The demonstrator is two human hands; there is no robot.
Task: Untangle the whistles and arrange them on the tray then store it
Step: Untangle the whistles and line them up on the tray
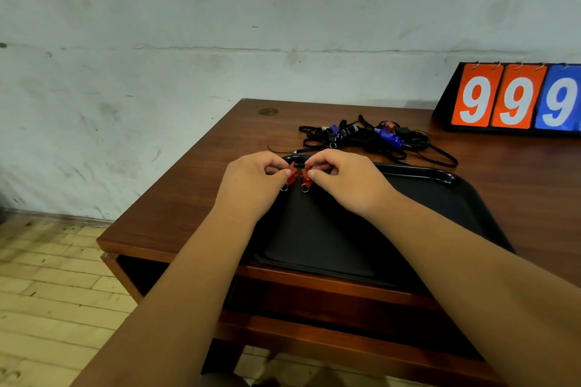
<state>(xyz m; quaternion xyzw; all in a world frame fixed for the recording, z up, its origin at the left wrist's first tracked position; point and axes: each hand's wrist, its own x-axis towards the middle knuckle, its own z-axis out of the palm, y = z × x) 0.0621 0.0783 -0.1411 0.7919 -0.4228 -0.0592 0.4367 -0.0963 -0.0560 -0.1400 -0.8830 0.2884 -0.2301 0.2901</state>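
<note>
Early days, I'd say. The left hand point(251, 181) pinches a red whistle point(291, 176) and the right hand point(342, 179) pinches a second red whistle point(307, 177), both at the black tray's point(440, 195) 11 o'clock corner. Otherwise the visible tray floor looks bare. The tangled pile point(371, 137) sits beyond at 12 o'clock, unsorted.

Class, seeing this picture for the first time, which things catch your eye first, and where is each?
The orange and blue flip scoreboard reading 999 stands far right on the table. In the middle, the left hand and right hand pinch two red whistles, one each, above the black tray. Beyond it lies a tangle of black cords and blue whistles.
</note>
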